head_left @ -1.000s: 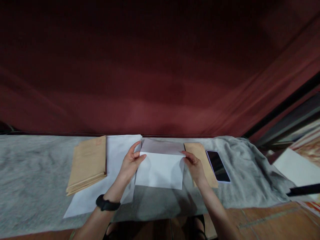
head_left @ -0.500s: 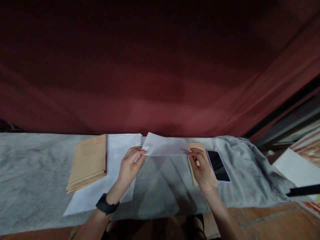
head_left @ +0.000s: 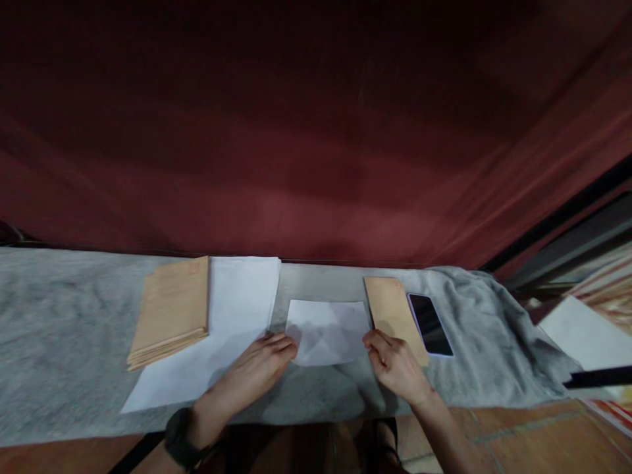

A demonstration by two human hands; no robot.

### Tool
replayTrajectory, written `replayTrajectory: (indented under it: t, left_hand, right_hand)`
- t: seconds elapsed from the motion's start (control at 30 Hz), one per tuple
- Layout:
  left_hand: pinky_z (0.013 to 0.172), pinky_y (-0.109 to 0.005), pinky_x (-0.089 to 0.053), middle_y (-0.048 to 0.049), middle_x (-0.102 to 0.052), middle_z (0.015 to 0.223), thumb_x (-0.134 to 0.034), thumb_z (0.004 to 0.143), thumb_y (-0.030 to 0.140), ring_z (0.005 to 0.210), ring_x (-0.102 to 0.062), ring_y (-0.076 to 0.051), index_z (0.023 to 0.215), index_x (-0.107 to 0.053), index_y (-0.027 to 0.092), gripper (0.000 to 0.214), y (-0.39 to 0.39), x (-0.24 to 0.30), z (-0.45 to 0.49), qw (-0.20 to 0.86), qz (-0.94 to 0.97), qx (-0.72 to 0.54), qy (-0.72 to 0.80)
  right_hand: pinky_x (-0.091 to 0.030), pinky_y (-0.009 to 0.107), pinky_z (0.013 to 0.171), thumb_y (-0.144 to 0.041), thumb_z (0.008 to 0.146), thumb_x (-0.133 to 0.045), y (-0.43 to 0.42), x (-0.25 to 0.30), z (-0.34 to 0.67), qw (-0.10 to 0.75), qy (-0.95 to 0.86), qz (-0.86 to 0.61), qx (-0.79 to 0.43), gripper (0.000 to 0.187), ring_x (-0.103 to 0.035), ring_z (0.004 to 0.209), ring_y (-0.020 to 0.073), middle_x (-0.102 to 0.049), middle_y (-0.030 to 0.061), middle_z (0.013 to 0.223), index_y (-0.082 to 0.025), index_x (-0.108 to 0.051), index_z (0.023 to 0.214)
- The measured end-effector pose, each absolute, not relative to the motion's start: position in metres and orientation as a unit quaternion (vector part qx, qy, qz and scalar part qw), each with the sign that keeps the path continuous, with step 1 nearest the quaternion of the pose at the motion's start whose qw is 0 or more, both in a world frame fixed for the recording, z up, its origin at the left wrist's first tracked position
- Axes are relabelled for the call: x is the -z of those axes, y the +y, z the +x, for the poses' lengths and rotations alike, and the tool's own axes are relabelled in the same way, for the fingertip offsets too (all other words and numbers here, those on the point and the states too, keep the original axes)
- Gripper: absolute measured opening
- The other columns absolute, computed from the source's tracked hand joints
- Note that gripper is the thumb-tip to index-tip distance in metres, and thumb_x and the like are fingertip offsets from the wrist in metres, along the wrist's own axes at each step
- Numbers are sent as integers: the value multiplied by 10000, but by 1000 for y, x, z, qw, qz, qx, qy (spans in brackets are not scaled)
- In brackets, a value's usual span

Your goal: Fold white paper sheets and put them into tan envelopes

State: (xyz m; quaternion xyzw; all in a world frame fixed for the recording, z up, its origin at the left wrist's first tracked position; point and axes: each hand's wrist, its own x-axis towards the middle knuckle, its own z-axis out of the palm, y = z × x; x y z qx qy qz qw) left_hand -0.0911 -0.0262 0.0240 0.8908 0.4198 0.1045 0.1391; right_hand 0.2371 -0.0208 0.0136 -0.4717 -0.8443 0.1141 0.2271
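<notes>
A sheet of white paper [head_left: 328, 329] lies low over the grey cloth, between my two hands. My left hand [head_left: 270, 355], with a dark watch on its wrist, is closed at the sheet's left edge. On the opposite side my right hand [head_left: 392, 359] pinches the right edge, its fingers curled. Just beyond the right hand is a brown envelope [head_left: 392, 306], partly covered by that hand. To the left, a pile of white paper [head_left: 241, 289] extends under a stack of brown envelopes [head_left: 172, 303].
A phone [head_left: 430, 324] with a pale purple edge lies right of the single envelope. Grey cloth [head_left: 64, 329] covers the surface, bunched at its right end. A dark red wall or curtain [head_left: 316, 164] rises behind. Tiled floor [head_left: 533, 434] shows in front.
The sheet has come down and nearer to me, from raised and tilted to nearly flat. Both hands have moved toward me with it, their fingers more curled.
</notes>
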Motion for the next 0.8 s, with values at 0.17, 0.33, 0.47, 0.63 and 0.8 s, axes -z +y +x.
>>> replayTrajectory:
  t: [0.17, 0.33, 0.47, 0.63, 0.8]
  left_hand:
    - [844, -311, -482, -23, -684, 959, -478, 912, 40, 939, -648, -192, 880, -623, 211, 226, -25, -29, -92, 141, 885, -78, 437]
    - [876, -335, -476, -30, -677, 953, -484, 857, 13, 942, -640, -206, 875, -621, 207, 238, -25, -22, -95, 136, 888, -61, 436]
    - [940, -349, -465, -34, -676, 1019, -461, 815, -11, 1020, -630, -211, 918, -628, 210, 296, -27, -14, -95, 142, 889, -62, 432]
    - [967, -341, -467, -35, -668, 1039, -488, 768, 8, 1049, -624, -205, 853, -636, 217, 270, -29, -27, -91, 162, 881, -55, 440]
    - [1038, -412, -461, -70, -685, 1169, -517, 880, 139, 1123, -630, -239, 999, -676, 213, 212, -31, -25, -81, 136, 870, -73, 467]
  right_hand:
    - [-494, 267, 794, -46, 886, -409, -24, -6, 234, 143, -856, -481, -123, 263, -670, 847, 168, -681, 27, 920, -213, -597, 960]
    - [-496, 264, 802, -27, 883, -420, -23, -2, 226, 116, -865, -472, -125, 280, -663, 858, 162, -688, 33, 964, -209, -612, 976]
    - [-508, 286, 848, -39, 893, -429, -21, 2, 225, 111, -870, -469, -103, 291, -668, 931, 178, -700, 55, 1021, -205, -639, 1005]
    - [-517, 289, 862, -44, 893, -437, -21, 5, 225, 96, -869, -474, -104, 297, -667, 945, 176, -699, 54, 1052, -208, -645, 1026]
    - [-513, 310, 914, -48, 909, -429, -22, 6, 225, 95, -868, -474, -115, 298, -656, 999, 184, -685, 75, 1117, -194, -644, 1055]
